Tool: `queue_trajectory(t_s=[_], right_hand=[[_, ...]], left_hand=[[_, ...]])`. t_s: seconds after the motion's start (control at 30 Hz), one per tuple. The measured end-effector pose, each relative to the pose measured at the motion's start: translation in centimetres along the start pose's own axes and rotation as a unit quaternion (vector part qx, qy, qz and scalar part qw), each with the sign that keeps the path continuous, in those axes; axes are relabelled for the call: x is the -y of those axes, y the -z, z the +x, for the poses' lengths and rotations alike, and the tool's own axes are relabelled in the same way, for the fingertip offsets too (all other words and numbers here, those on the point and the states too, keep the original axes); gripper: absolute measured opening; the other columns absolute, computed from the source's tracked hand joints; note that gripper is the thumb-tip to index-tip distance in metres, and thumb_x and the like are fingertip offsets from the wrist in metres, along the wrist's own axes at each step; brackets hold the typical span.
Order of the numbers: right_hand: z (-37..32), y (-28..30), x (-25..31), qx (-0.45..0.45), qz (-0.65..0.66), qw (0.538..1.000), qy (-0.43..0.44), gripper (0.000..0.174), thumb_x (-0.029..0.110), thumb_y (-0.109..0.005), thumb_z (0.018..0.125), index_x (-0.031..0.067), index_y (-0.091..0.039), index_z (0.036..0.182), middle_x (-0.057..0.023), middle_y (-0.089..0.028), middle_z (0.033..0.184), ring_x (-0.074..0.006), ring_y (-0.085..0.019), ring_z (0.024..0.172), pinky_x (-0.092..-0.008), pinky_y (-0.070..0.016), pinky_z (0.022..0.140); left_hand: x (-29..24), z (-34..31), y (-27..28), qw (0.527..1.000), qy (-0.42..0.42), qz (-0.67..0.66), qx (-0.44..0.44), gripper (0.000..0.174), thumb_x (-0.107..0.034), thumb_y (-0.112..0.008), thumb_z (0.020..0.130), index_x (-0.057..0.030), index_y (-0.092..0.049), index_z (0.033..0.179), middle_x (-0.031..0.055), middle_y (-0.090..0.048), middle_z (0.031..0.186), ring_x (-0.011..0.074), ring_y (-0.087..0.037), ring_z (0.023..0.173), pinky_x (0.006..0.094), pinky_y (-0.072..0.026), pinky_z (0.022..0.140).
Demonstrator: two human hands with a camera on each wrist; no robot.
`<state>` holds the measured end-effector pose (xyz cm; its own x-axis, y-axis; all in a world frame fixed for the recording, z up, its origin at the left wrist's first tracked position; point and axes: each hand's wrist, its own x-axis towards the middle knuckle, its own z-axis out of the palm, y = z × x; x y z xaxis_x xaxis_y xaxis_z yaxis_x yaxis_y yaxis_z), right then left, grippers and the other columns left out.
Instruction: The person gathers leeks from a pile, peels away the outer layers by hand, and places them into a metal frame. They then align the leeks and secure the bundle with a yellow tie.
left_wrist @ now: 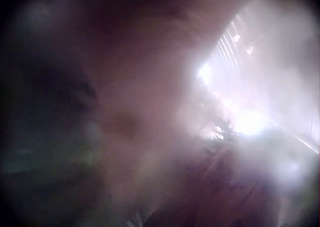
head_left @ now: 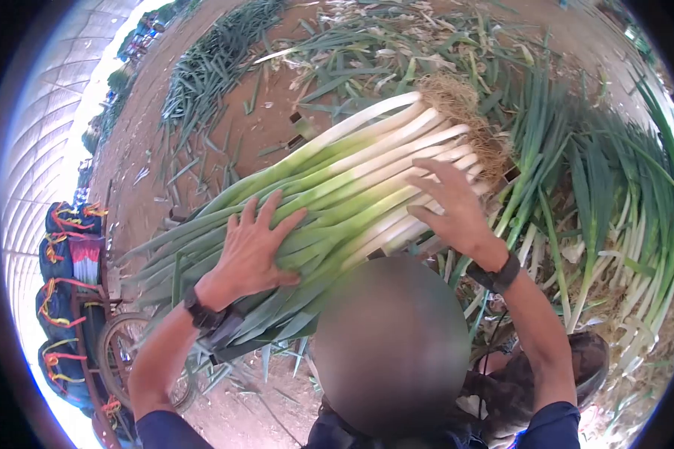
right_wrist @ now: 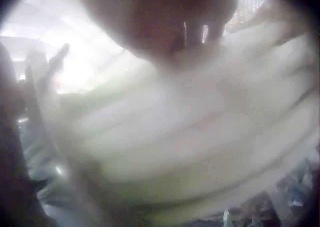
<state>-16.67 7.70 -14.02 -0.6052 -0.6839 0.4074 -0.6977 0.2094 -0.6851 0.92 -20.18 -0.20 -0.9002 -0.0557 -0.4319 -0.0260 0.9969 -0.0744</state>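
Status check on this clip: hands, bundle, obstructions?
Left hand open on leek greens; right hand open, over white stalks. Left wrist view badly hazed; nothing visibly blocking either hand.

This looks like a farm's tunnel-shaped shed: a pale, curved, ribbed roof (the left wrist view catches some ribs too), bare dirt ground, heaped green onions, a pile of cut leaves, and rope-tied bundles.
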Motion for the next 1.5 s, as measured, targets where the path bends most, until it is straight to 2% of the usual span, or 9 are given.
queue_trajectory(t_s=[0.2,0.47,0.73,0.87,1.03,1.1,1.3,1.47,1.5], right_hand=[[5.7,-5.6,-1.0,0.023,-0.226,0.974,-0.010,0.060,0.048,-0.060,0.092,0.0138,-0.054,0.140,-0.0148,-0.046,0.149,-0.0352,-0.039,0.141,-0.0558,-0.0227,0.118],[5.7,-8.8,-2.4,-0.072,-0.158,0.984,-0.027,0.056,0.049,-0.052,0.096,0.0085,-0.059,0.134,-0.0136,-0.052,0.143,-0.0320,-0.037,0.143,-0.0551,-0.0195,0.119],[-5.2,-1.8,-0.6,-0.148,-0.021,0.979,-0.140,0.041,0.018,-0.063,0.089,0.0046,-0.059,0.127,-0.0168,-0.058,0.130,-0.0380,-0.054,0.121,-0.0468,-0.0421,0.103],[-17.1,1.5,-4.4,-0.151,-0.157,0.955,-0.200,0.032,0.010,-0.062,0.083,0.0017,-0.062,0.114,-0.0162,-0.064,0.106,-0.0386,-0.061,0.097,-0.0479,-0.0486,0.085],[-27.9,12.4,-3.6,-0.178,-0.503,0.741,-0.407,0.052,0.017,-0.067,0.079,-0.0043,-0.053,0.124,-0.0250,-0.062,0.107,-0.0386,-0.061,0.102,-0.0488,-0.0473,0.087],[-33.1,13.7,-2.9,-0.082,-0.475,0.656,-0.580,0.069,0.026,-0.073,0.077,-0.0080,-0.047,0.131,-0.0263,-0.066,0.105,-0.0403,-0.064,0.102,-0.0463,-0.0494,0.088],[-38.2,14.0,-2.2,-0.071,-0.184,0.715,-0.670,0.050,0.031,-0.072,0.077,-0.0001,-0.065,0.115,-0.0239,-0.071,0.098,-0.0383,-0.070,0.090,-0.0460,-0.0533,0.080],[-35.0,11.6,1.3,-0.195,-0.132,0.773,-0.589,0.039,0.031,-0.070,0.082,0.0013,-0.070,0.108,-0.0159,-0.072,0.087,-0.0268,-0.070,0.081,-0.0391,-0.0533,0.074],[-33.9,11.5,2.8,-0.228,0.010,0.778,-0.585,0.037,0.027,-0.070,0.084,-0.0010,-0.069,0.108,-0.0120,-0.071,0.086,-0.0214,-0.069,0.080,-0.0353,-0.0526,0.072]], left_hand=[[-1.0,-1.1,-0.1,0.999,-0.009,0.000,-0.036,0.105,-0.048,-0.087,0.059,-0.0261,-0.041,0.151,0.0204,-0.025,0.159,0.0511,-0.026,0.141,0.0635,-0.0281,0.110],[2.4,1.2,-2.6,0.995,-0.047,0.020,-0.090,0.102,-0.073,-0.070,0.068,-0.0185,-0.044,0.150,0.0208,-0.028,0.159,0.0462,-0.031,0.139,0.0588,-0.0263,0.111],[-0.2,0.6,-2.8,0.992,-0.014,0.059,-0.112,0.105,-0.073,-0.066,0.068,-0.0132,-0.043,0.150,0.0203,-0.030,0.158,0.0446,-0.030,0.141,0.0571,-0.0243,0.113],[0.9,0.7,-3.5,0.990,-0.033,0.050,-0.129,0.104,-0.070,-0.066,0.068,-0.0133,-0.041,0.151,0.0182,-0.029,0.159,0.0442,-0.029,0.142,0.0567,-0.0229,0.114],[1.0,0.9,-4.0,0.988,-0.039,0.051,-0.141,0.102,-0.070,-0.065,0.070,-0.0136,-0.041,0.152,0.0180,-0.030,0.159,0.0441,-0.030,0.142,0.0568,-0.0223,0.114],[1.5,0.8,-4.2,0.985,-0.045,0.067,-0.153,0.100,-0.068,-0.065,0.071,-0.0135,-0.041,0.151,0.0182,-0.032,0.158,0.0442,-0.030,0.141,0.0563,-0.0230,0.114],[0.7,0.4,-3.4,0.985,-0.047,0.049,-0.156,0.098,-0.049,-0.075,0.066,-0.0163,-0.042,0.152,0.0204,-0.034,0.157,0.0438,-0.035,0.140,0.0558,-0.0266,0.114],[1.2,0.6,-3.8,0.987,-0.045,0.040,-0.146,0.101,-0.066,-0.066,0.068,-0.0142,-0.042,0.151,0.0182,-0.033,0.157,0.0454,-0.031,0.140,0.0563,-0.0251,0.114],[1.4,0.7,-4.1,0.986,-0.043,0.046,-0.154,0.102,-0.068,-0.065,0.068,-0.0146,-0.042,0.152,0.0181,-0.033,0.157,0.0457,-0.031,0.140,0.0567,-0.0250,0.114]])
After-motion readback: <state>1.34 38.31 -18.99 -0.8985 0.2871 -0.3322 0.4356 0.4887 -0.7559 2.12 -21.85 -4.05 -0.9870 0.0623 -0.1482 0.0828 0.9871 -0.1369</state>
